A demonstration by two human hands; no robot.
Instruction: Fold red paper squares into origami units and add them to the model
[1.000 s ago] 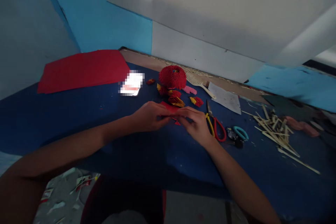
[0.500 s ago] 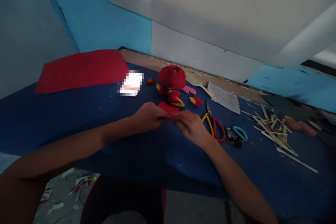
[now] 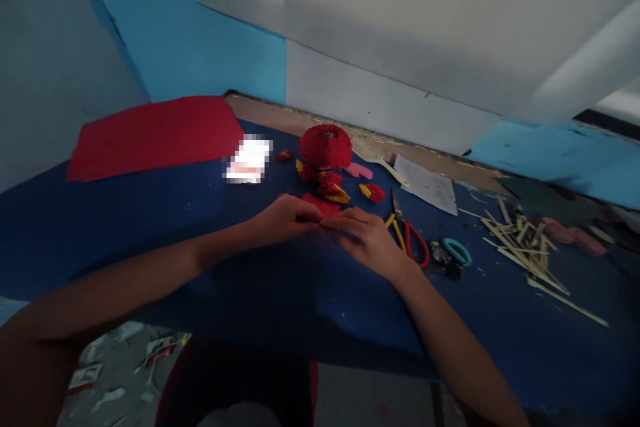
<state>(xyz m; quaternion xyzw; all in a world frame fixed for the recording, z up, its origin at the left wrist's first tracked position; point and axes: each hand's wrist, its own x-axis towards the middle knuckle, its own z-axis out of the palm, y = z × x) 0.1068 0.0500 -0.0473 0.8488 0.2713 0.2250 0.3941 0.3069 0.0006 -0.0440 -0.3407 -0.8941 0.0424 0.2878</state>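
Above the blue table, my left hand (image 3: 284,221) and my right hand (image 3: 367,235) meet fingertip to fingertip. Both are closed on a piece of red paper (image 3: 324,204), which shows just beyond the fingers; its near edge is hidden by them. Right behind it lie red and yellow folded-paper pieces (image 3: 331,185). A round red folded-paper piece (image 3: 326,147) stands behind those. Beside my right hand rest red-handled scissors (image 3: 416,245) and yellow-handled pliers (image 3: 397,235).
Large red paper sheets (image 3: 155,137) lie at the back left, with a bright blurred phone-like object (image 3: 249,159) nearby. A hairbrush (image 3: 383,161), a white sheet (image 3: 425,185), a teal-handled tool (image 3: 457,252) and a pile of thin sticks (image 3: 523,243) are to the right.
My right hand's fingers have shifted slightly left and flattened over the red paper, against my left fingertips. The things on the table stay in place.
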